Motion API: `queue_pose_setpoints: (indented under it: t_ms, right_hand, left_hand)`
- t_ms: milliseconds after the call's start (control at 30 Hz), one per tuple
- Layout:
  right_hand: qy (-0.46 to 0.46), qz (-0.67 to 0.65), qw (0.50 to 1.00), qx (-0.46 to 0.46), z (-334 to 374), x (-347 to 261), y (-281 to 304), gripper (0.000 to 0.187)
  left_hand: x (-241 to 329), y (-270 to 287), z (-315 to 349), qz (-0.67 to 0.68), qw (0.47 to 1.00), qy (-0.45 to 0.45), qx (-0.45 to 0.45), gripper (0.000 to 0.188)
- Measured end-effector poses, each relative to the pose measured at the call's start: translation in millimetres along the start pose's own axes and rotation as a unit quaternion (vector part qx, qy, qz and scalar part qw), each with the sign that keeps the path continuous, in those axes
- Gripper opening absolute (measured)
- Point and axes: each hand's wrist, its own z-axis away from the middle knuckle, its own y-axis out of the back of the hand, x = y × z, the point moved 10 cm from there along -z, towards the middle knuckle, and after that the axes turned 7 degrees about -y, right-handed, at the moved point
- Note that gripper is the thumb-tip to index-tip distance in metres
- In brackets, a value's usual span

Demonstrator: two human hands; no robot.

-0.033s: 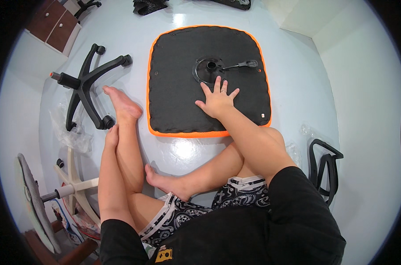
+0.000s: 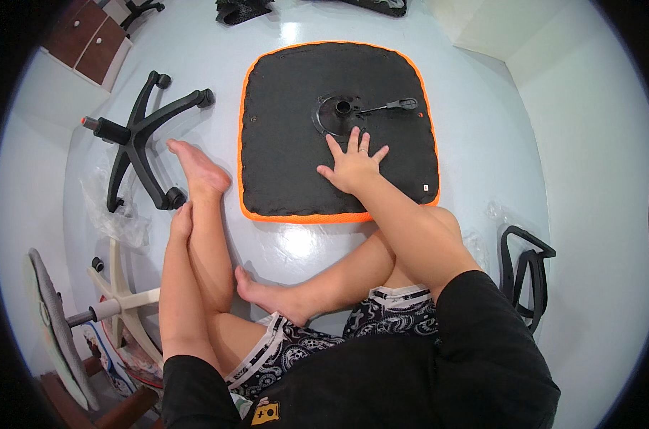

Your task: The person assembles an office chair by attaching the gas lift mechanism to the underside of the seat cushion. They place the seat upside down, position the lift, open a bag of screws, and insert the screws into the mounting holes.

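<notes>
Bright indoor light, glare on floor (image 2: 296, 242), dark fisheye corners

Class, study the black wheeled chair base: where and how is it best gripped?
Probably around the near right-hand leg, left hand coming from the person's side: that slim bar slants toward the person, while the black wheeled chair base lies tipped, cylinder pointing left.

The orange-edged black seat (image 2: 281, 161) lies underside-up on the floor (image 2: 475, 114).

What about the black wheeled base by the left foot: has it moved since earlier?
No; judged by the brown drawers, the black wheeled base hasn't shifted.
</notes>
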Motion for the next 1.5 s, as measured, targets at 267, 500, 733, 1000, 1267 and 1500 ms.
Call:
queue_pose_setpoints:
  t_ms: [267, 500, 733, 1000, 1267, 1500]
  right_hand:
    - [-0.020, 0.019, 1.000, -0.013, 2, 3, -4, 0.078]
    - [-0.018, 0.017, 1.000, -0.005, -2, 3, -3, 0.078]
    - [-0.031, 0.029, 0.999, -0.007, 2, 6, -5, 0.080]
    - [-0.026, 0.031, 0.999, -0.012, 3, 1, -3, 0.079]
    - [-0.027, 0.043, 0.999, -0.009, 2, 3, -4, 0.078]
    - [-0.021, 0.066, 0.998, 0.009, 4, -5, 0, 0.078]
  left_hand:
    - [0, -9, -2, 0.061, 0.998, -0.012, -0.026, 0.054]
    - [2, -16, 0, 0.083, 0.996, -0.005, -0.021, 0.052]
    - [-17, -16, -7, 0.127, 0.991, 0.023, -0.025, 0.053]
    - [-15, -8, -6, 0.082, 0.996, 0.025, -0.012, 0.056]
    - [11, -15, 8, 0.080, 0.996, 0.025, -0.017, 0.054]
    - [-3, -7, 4, 0.118, 0.992, 0.033, -0.014, 0.051]
